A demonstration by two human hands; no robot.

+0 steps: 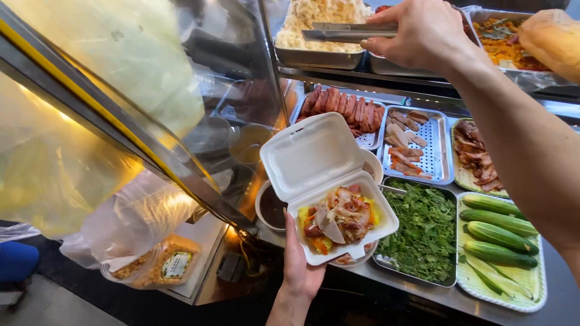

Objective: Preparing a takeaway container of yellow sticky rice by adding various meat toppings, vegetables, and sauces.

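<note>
Currently, left hand fingers grip the open foam box; right hand, at 12 o'clock, clamps metal tongs.

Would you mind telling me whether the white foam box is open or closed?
Open: the foam box on the left hand has its lid tilted back, showing meat slices inside.

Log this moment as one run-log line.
left hand: holds open box of food | right hand: holds tongs over upper trays | herbs, cucumbers below
</note>
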